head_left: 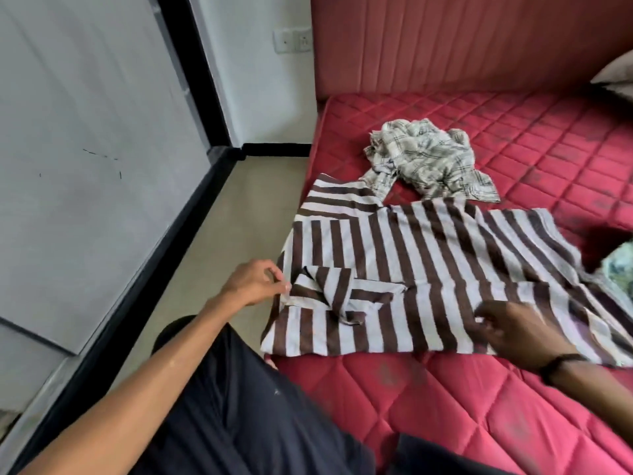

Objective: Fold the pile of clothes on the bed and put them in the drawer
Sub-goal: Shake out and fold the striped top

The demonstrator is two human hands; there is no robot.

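A brown and white striped shirt (pixel 411 269) lies spread flat on the red quilted mattress (pixel 445 406), its collar folded over near the left edge. My left hand (pixel 257 282) pinches the shirt's left edge by the collar. Further right, my right hand (pixel 513 330) rests on the shirt's near side with its fingers bent and pinching the cloth; a dark band circles that wrist. A crumpled checked shirt (pixel 428 159) sits behind the striped one. The drawer is not in view.
A padded red headboard (pixel 462 39) stands at the back. A patterned cloth (pixel 620 269) shows at the right edge, and a pillow corner (pixel 616 77) at the far right. Beige floor (pixel 239 207) runs between the bed and a white panel (pixel 85 149).
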